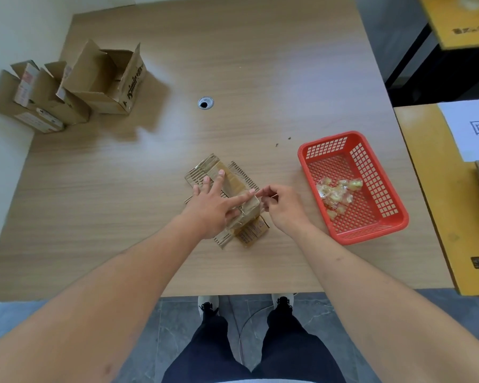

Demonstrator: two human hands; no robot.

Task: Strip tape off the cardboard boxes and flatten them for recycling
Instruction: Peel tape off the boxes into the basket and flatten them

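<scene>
- Looking down from the head view, we press our left hand [213,205], fingers spread flat, on the flattened box [227,199] mid-counter, while our right hand [281,207] pinches a tape strip [260,201] at its edge.
- Crumpled tape [336,193] already sits in the red basket [393,225]; three open boxes [67,89] wait far left.
- We judge the counter [260,64] roomy; the basket lies just right.
</scene>
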